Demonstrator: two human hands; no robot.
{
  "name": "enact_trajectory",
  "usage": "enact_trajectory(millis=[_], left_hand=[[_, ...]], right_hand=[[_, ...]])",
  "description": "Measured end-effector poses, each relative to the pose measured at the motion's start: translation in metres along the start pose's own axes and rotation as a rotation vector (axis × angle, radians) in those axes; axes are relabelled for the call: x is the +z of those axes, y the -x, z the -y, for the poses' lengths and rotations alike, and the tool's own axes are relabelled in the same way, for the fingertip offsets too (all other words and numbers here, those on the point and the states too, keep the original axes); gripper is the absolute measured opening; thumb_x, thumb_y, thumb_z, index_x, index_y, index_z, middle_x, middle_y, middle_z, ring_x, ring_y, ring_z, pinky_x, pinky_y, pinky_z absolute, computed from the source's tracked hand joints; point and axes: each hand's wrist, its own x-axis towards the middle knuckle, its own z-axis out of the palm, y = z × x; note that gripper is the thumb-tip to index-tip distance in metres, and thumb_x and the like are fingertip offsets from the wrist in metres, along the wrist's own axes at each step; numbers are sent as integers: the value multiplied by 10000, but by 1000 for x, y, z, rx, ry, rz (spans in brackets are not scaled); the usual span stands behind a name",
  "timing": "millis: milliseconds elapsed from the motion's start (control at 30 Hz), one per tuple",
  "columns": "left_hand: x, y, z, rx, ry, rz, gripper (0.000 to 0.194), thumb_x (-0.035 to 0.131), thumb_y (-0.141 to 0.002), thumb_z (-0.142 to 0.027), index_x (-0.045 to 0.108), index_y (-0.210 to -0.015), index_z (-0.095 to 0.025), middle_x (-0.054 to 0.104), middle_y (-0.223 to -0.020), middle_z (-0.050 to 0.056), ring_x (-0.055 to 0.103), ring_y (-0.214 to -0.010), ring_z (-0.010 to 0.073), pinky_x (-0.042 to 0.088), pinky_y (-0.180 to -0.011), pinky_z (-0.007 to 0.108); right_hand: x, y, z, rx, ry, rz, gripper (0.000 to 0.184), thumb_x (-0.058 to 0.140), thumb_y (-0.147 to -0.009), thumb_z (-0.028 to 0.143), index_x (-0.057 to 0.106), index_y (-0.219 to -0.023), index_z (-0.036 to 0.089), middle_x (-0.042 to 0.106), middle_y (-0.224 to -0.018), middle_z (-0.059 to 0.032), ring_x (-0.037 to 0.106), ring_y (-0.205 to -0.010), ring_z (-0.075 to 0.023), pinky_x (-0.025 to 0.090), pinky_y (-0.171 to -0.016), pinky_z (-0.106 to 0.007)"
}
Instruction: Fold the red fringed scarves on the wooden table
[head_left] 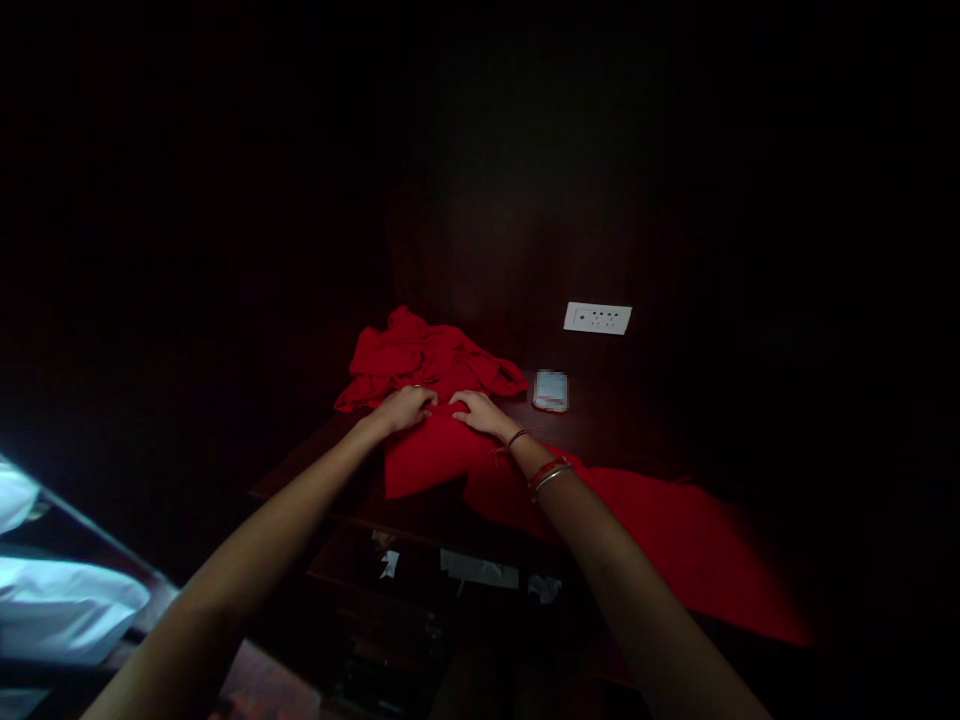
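Observation:
Both arms reach forward over a dark wooden table. My left hand is closed on the edge of a red cloth, with its fingers curled and thumb toward the middle. Close to its right, my right hand pinches the same edge, thumb and forefinger pointing left. The cloth hangs toward me below the hands. Behind them lies a crumpled heap of red fabric; whether it joins the held piece I cannot tell. More red fabric spreads to the right, partly under my right forearm, which wears bangles.
A phone with a lit screen lies right of the hands. Behind it, a white socket panel is set in the dark wall. Below the table edge are shelves with pale scraps. White cloth shows at lower left. Much is too dark to see.

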Motion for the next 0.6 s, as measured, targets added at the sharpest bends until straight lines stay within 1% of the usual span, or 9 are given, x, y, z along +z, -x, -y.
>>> enact_trajectory(millis=[100, 200, 267, 367, 400, 467, 533, 567, 600], left_hand=[[2, 0, 0, 5, 5, -59, 175, 485, -649, -126, 560, -799, -175, 589, -835, 40, 532, -792, 156, 374, -674, 200], [2, 1, 3, -80, -2, -69, 124, 490, -690, -208, 557, -787, -170, 591, -803, 47, 539, -760, 169, 384, -653, 220], [1, 3, 8, -163, -69, -104, 177, 471, -724, -280, 558, -826, -165, 585, -839, 71, 536, -793, 196, 386, -682, 259], [4, 13, 11, -325, -226, -214, 283, 442, -751, -291, 522, -991, -164, 527, -1009, 118, 487, -931, 243, 342, -794, 345], [6, 19, 10, -373, -253, -245, 325, 432, -757, -280, 491, -1054, -162, 492, -1069, 134, 462, -974, 256, 321, -822, 369], [15, 33, 3, -424, -247, -291, 397, 403, -773, -272, 420, -1151, -150, 418, -1167, 158, 403, -1052, 270, 284, -863, 392], [30, 48, -8, -380, -180, -296, 439, 368, -794, -303, 369, -1202, -140, 334, -1253, 156, 307, -1141, 262, 242, -909, 386], [39, 56, -13, -331, -136, -271, 454, 344, -806, -335, 352, -1218, -146, 284, -1295, 138, 242, -1183, 250, 208, -935, 382], [49, 63, -18, -278, -85, -199, 478, 333, -806, -379, 334, -1234, -166, 232, -1329, 110, 182, -1211, 244, 177, -952, 391]], right_hand=[[1, 2, -2, 19, 29, 51, 238, 533, -708, 150, 560, -944, 162, 593, -932, -36, 517, -863, -128, 351, -785, -239], [1, 2, -3, 171, 113, 64, 209, 520, -734, 233, 568, -931, 184, 590, -921, -43, 511, -869, -142, 357, -779, -253], [2, 4, -1, 283, 161, 23, 287, 515, -736, 261, 531, -1010, 178, 553, -995, -79, 480, -930, -172, 360, -785, -289], [2, 15, 6, 421, 224, -54, 505, 512, -728, 267, 362, -1200, 172, 414, -1173, -137, 376, -1059, -229, 348, -811, -370], [2, 20, 10, 424, 239, -65, 550, 502, -732, 276, 307, -1237, 179, 363, -1219, -139, 333, -1097, -234, 332, -833, -386], [1, 34, 17, 339, 242, -36, 563, 460, -757, 325, 254, -1268, 208, 290, -1285, -114, 255, -1157, -225, 278, -892, -411], [1, 49, 23, 210, 208, 82, 540, 399, -779, 411, 252, -1270, 242, 248, -1322, -83, 195, -1194, -227, 203, -929, -464], [2, 56, 25, 185, 189, 172, 547, 375, -775, 464, 260, -1268, 257, 235, -1333, -75, 176, -1204, -243, 171, -929, -501], [3, 62, 26, 191, 177, 270, 565, 358, -763, 512, 270, -1265, 267, 226, -1339, -75, 161, -1210, -266, 144, -921, -536]])
